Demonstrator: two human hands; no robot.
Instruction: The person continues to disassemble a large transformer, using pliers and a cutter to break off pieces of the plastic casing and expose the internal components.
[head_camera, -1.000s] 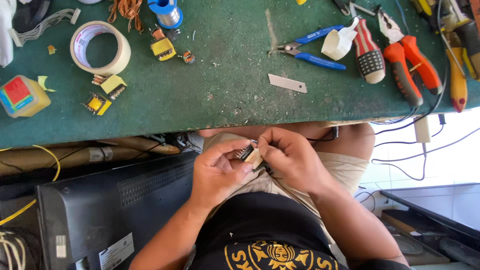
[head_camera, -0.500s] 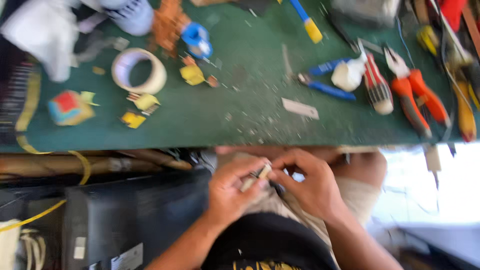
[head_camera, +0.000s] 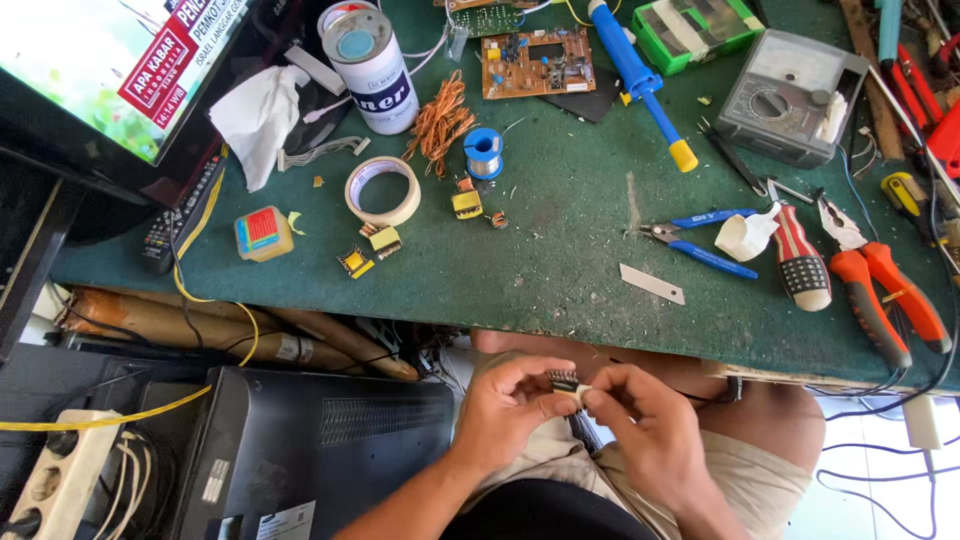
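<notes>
Both my left hand (head_camera: 510, 405) and right hand (head_camera: 640, 420) still pinch the small part (head_camera: 566, 383), maybe a transformer; only my view has lifted up the bench (head_camera: 560, 250).

View lifts up the bench; hands shift left

The head camera has tilted up and back: the far part of the green surface (head_camera: 560, 250) now shows, bringing in a lit screen (head_camera: 100, 70), a metal can (head_camera: 372, 70), a circuit board (head_camera: 535, 62), a blue desoldering pump (head_camera: 640, 75) and a grey multimeter (head_camera: 790, 95), none seen before. The left hand (head_camera: 510, 405) and right hand (head_camera: 640, 425), with the small component (head_camera: 566, 383) pinched between them, sit lower and further left, turned more level.
</notes>
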